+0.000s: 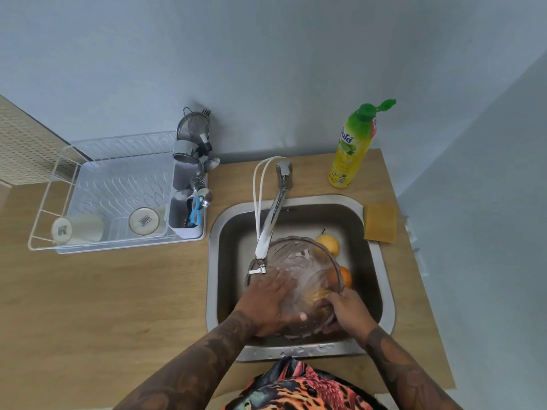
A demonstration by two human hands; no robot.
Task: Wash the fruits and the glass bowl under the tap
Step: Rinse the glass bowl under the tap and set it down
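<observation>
In the lower middle of the frame, the steel sink (376,291) holds the clear glass bowl (299,261) with scalloped rim, tilted under the tap (270,229). The left hand (266,303) lies flat inside it, fingers spread; the right hand (347,309) grips its rim. A yellow fruit (329,242) and an orange (345,276) sit behind the bowl.

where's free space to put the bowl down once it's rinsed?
Bare counter between the dish rack and the sink rim is the widest patch. The rack's middle, behind its two cups, is also open. Smaller strip between tap and soap bottle. Crowded: the sink, with the bowl, both hands and fruits; sponge on the right rim.
</observation>
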